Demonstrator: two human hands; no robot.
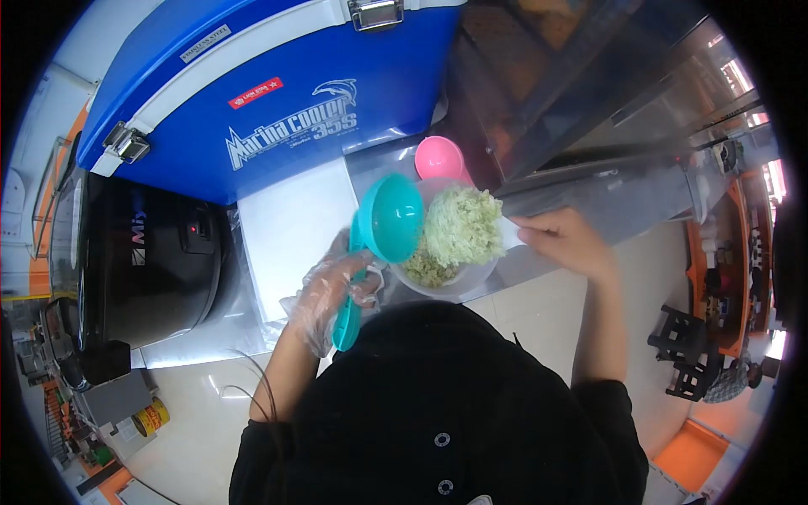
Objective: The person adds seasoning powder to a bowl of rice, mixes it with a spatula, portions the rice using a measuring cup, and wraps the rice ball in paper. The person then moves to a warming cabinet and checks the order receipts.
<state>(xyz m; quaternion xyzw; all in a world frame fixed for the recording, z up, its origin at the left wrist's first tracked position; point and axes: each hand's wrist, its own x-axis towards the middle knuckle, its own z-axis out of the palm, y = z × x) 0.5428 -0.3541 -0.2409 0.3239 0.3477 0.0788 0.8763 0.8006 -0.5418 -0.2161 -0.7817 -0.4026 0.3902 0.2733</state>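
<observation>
My left hand (341,286), in a clear plastic glove, is closed round the handle of a teal scoop (396,220). The scoop's round cup is tilted, its hollow side facing right. In my bare right hand (566,240) is the handle of a white paddle (509,234), heaped with pale green rice-like food (465,223). This heap is just right of the teal cup. Below both lies a translucent bowl (471,282) with more greenish grain (429,271) in it. A pink scoop (439,158) is behind the bowl, its lower part hidden.
A blue cooler box (286,101) stands at the back left, with a white board (295,227) in front of it. The black rice cooker (156,252) is on the left. A dark glass-fronted case (572,84) rises at the back right. The metal counter's edge (202,349) runs before me.
</observation>
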